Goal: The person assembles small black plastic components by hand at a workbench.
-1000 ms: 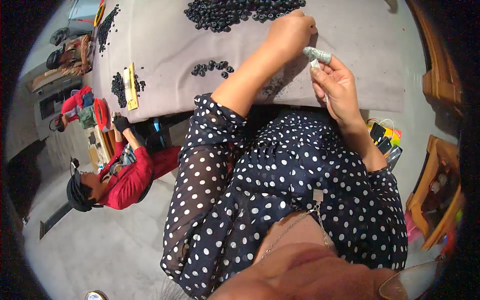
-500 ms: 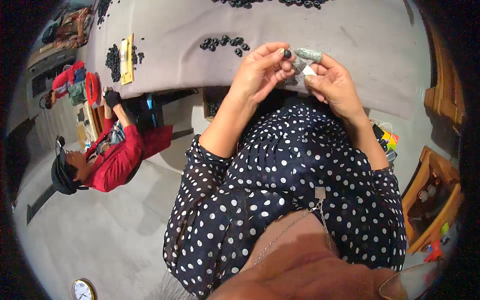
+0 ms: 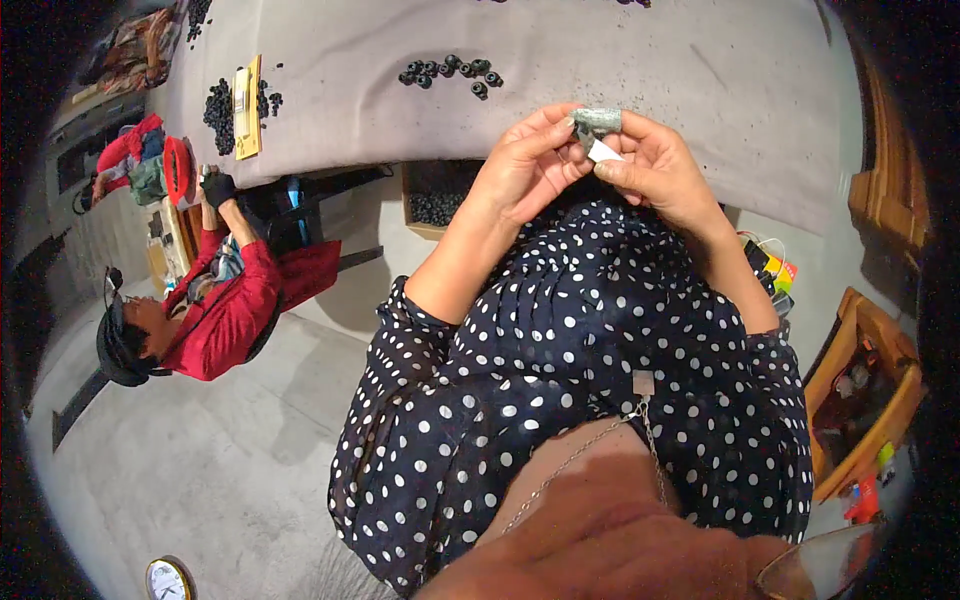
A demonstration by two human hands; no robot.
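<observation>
My left hand (image 3: 535, 160) is closed in a pinch on a small black round part (image 3: 582, 132), mostly hidden by the fingers. Against it works my right hand (image 3: 655, 165), its index finger covered by a grey-green wrap (image 3: 598, 120) that touches the left fingertips. A small flat white piece (image 3: 605, 152) is gripped between the right thumb and fingers; its other end is hidden, so its kind is unclear. Both hands are just above the table's near edge. Beyond them, a loose cluster of black round parts (image 3: 450, 68) lies on the grey tablecloth (image 3: 350, 100).
A yellow strip-shaped object (image 3: 247, 110) lies beside a heap of small black pieces (image 3: 219, 115). Under the table edge sits a box (image 3: 425, 231) of dark parts. At the left, a person in red (image 3: 225, 310) works. A wooden-framed chair (image 3: 865, 400) stands at the right.
My hands have come together: the right wrapped finger now presses by the left fingertips, and the black part, visible before, is mostly covered. The view has shifted slightly.
</observation>
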